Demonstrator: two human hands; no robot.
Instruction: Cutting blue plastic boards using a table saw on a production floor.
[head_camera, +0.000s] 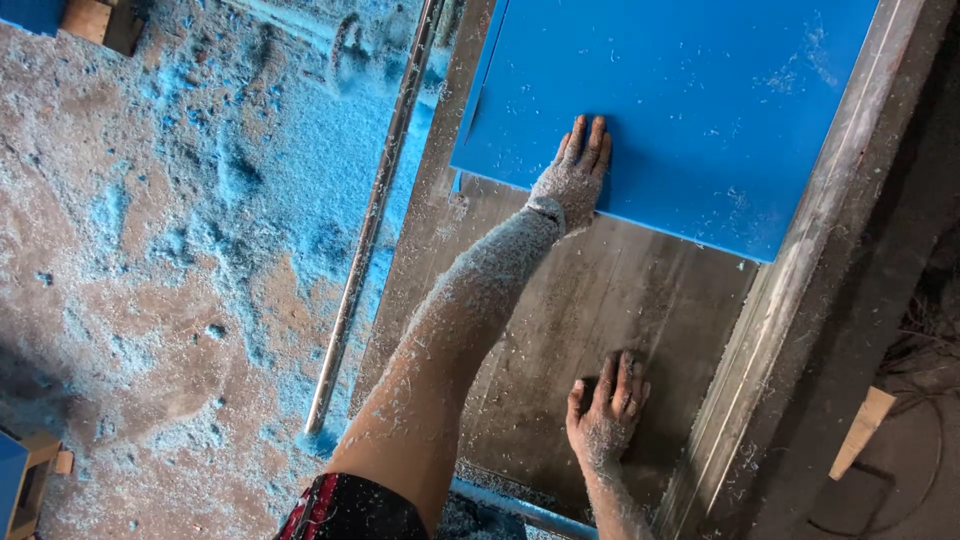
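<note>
A large blue board (680, 100) lies flat on a grey metal saw table (590, 300), flecked with blue dust. My left hand (573, 178) reaches far forward and presses flat on the board's near edge, palm down, holding nothing. The arm is coated in pale sawdust. My right hand (606, 408) rests flat on the bare table closer to me, fingers slightly spread, apart from the board and holding nothing.
A metal fence rail (800, 280) runs along the table's right side. A thin steel rail (365, 230) borders the left. The floor (180, 220) beyond is covered in blue and tan sawdust. A wooden wedge (862, 432) lies at lower right, a blue-and-wood box (22, 480) at lower left.
</note>
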